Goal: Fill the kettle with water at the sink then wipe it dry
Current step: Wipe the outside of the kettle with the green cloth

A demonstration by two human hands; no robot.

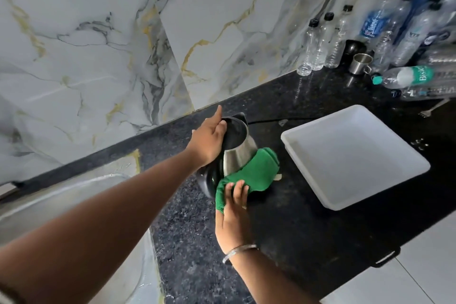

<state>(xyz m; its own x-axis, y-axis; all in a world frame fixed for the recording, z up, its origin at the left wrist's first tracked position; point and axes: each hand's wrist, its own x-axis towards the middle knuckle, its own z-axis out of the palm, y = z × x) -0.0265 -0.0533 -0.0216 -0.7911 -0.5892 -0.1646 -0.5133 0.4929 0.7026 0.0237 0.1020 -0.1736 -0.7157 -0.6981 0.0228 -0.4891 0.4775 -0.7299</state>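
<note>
A steel kettle (238,156) with a black lid and black handle stands on the dark granite counter (283,224), near the middle of the view. My left hand (208,139) grips it at the top by the lid, with the index finger sticking out. A green cloth (256,173) is pressed against the kettle's lower side. My right hand (234,215) holds that cloth from the near side, fingers on its lower end. The steel sink (61,205) lies to the left, mostly behind my left arm.
A white square tray (355,155) sits right of the kettle. Several plastic bottles (320,44) and a small steel cup (360,63) crowd the back right corner. A bottle (407,77) lies on its side there. A marble wall (98,44) rises behind the counter.
</note>
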